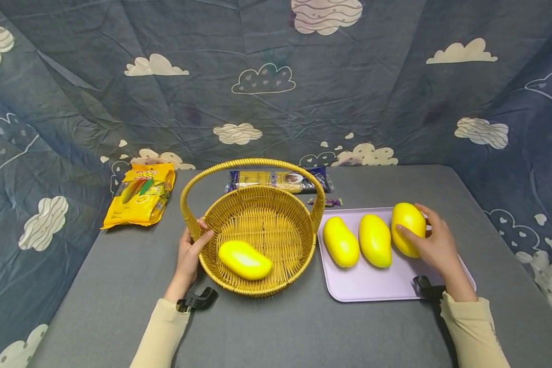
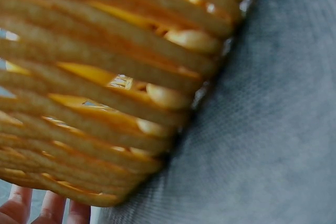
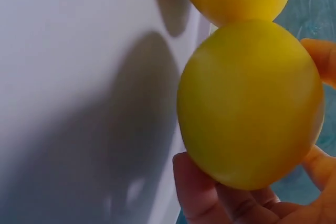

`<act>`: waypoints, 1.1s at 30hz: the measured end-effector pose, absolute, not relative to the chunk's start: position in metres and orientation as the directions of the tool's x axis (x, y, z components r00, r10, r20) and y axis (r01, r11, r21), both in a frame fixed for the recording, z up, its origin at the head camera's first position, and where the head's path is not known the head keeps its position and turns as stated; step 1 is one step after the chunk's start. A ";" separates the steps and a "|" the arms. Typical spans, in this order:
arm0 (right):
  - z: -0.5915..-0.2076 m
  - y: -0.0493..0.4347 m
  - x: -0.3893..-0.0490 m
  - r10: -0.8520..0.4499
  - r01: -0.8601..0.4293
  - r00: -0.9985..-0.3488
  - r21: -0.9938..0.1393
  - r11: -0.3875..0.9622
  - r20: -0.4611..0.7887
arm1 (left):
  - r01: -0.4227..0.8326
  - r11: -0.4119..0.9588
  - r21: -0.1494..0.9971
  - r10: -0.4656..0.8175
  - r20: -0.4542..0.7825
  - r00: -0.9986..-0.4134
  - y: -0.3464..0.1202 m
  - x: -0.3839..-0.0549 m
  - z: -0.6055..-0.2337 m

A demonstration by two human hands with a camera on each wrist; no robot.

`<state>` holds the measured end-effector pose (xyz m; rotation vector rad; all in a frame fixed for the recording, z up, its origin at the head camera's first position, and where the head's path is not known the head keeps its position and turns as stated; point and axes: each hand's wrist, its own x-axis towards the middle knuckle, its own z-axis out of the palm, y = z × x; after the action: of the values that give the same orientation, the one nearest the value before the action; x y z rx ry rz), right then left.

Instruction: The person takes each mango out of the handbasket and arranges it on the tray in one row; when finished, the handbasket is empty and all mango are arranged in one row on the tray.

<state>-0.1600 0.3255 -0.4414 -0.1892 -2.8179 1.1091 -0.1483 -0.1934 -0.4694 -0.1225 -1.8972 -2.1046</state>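
My left hand (image 1: 190, 254) holds the left side of a round wicker basket (image 1: 307, 245) near the foot of its handle, thumb over the rim. In the left wrist view the woven wall (image 2: 94, 93) fills much of the picture, with a few fingertips showing below it. One yellow mango (image 1: 245, 260) lies inside the basket. My right hand (image 1: 437, 245) grips another mango (image 1: 409, 230) at the right of a lilac tray (image 1: 363, 289), thumb on one side and fingers on the other. Two more mangoes, a middle one (image 1: 375, 240) and a left one (image 1: 341, 242), lie on the tray.
A yellow snack bag (image 1: 140, 197) lies at the back left of the grey table (image 1: 276, 332). Behind the basket are a blue-and-gold packet (image 1: 276, 180) and a small purple wrapped sweet (image 1: 328, 202). A cloud-patterned cloth (image 1: 372, 102) hangs behind the table.
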 end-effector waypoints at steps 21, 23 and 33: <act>-0.434 0.325 -0.155 0.085 0.182 -0.980 -0.654 0.734 -0.178 | 0.274 -0.076 0.959 -0.171 0.258 -0.951 -0.194 -0.148 -0.469; -0.432 0.325 -0.155 0.089 0.203 -0.975 -0.646 0.736 -0.205 | 0.274 -0.075 0.959 -0.172 0.259 -0.951 -0.194 -0.148 -0.469; -0.429 0.330 -0.154 0.072 0.245 -0.957 -0.645 0.724 -0.283 | 0.273 -0.072 0.959 -0.171 0.258 -0.951 -0.194 -0.149 -0.469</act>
<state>-0.1544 0.3297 -0.4287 -0.2933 -3.1358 1.2312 -0.1485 -0.1940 -0.4694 -0.1106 -1.9059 -2.0979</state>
